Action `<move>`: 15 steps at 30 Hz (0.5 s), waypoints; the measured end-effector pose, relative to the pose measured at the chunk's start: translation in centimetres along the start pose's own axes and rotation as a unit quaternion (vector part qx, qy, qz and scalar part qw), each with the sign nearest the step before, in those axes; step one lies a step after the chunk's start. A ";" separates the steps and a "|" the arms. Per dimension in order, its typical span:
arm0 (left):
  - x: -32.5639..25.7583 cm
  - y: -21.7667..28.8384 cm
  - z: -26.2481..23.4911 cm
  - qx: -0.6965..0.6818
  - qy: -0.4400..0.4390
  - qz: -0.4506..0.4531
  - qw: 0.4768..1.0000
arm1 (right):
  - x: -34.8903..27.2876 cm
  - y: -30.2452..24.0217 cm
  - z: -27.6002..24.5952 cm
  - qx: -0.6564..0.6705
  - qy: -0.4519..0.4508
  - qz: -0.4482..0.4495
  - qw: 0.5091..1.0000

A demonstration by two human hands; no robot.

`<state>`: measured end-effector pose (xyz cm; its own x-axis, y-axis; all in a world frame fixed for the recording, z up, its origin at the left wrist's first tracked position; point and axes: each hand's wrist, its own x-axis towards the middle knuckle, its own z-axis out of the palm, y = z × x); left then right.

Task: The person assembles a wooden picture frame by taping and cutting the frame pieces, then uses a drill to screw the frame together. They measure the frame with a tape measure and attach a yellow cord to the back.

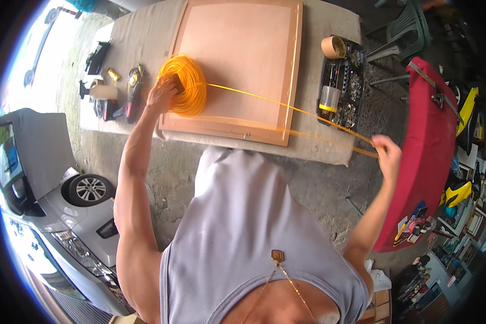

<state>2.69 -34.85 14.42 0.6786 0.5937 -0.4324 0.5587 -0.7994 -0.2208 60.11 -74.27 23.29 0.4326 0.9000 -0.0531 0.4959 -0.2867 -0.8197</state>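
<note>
A thick coil of orange cord [193, 100] rests over the left side of a wooden framed panel [243, 43] on the table. My left hand [163, 94] grips the coil at its left side, with some fingers reaching into its dark centre. From the coil a taut strand [264, 99] runs right, past the panel and the table's right end. My right hand [387, 154] is closed on this cord out beyond the table corner. A second, slacker length, blurred, trails from the right hand back across the panel's near edge.
A black organizer of small hardware [352, 81] sits right of the panel, with a tape roll [333, 47] and a clear yellow-rimmed jar [329, 99]. Left stand a cordless tool [133, 97] and bottle [103, 92]. A red-covered table [424, 151] and green chair [405, 35] are at right; a car [86, 216] is left.
</note>
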 end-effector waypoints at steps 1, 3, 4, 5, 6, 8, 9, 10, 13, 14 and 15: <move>0.4 -0.7 -1.1 0.011 -0.019 -0.011 1.000 | -2.2 -0.9 -1.7 0.031 0.002 0.067 0.997; 1.4 -2.9 -1.0 0.008 -0.027 -0.038 0.999 | -6.2 -2.3 -3.9 0.075 0.055 0.172 0.981; 2.1 -3.9 -1.4 -0.003 -0.031 -0.075 0.997 | -8.2 -2.8 -4.5 0.085 0.107 0.212 0.968; 2.9 -4.4 -2.2 -0.015 -0.034 -0.108 0.993 | -10.5 -3.3 -4.9 0.132 0.205 0.247 0.938; 3.6 -5.3 -2.4 -0.028 -0.041 -0.145 0.988 | -12.7 -3.7 -5.1 0.177 0.296 0.278 0.897; 4.6 -9.7 -0.3 -0.055 -0.032 -0.220 0.973 | -17.8 -3.4 -7.3 0.197 0.230 0.311 0.901; 5.3 -11.4 0.5 -0.086 -0.017 -0.241 0.967 | -20.4 -3.0 -7.7 0.183 0.253 0.342 0.886; 6.6 -11.8 0.0 -0.093 -0.019 -0.270 0.958 | -23.1 -2.8 -7.7 0.169 0.279 0.373 0.869; 10.5 -12.8 -2.7 -0.130 -0.049 -0.352 0.926 | -29.3 -2.5 -8.0 0.136 0.308 0.451 0.826; 11.9 -13.3 -1.5 -0.119 0.034 -0.413 0.902 | -28.8 -2.7 -6.7 0.004 0.247 0.331 0.911; 13.4 -13.5 0.9 -0.108 0.116 -0.471 0.868 | -28.2 -2.7 -5.2 -0.129 0.173 0.197 0.956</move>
<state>3.77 -16.20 10.85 -0.0636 0.9970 0.0433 0.9770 0.0711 -0.2010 50.48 -100.56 29.92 0.8253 0.5556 -0.1008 0.3924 -0.6927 -0.6051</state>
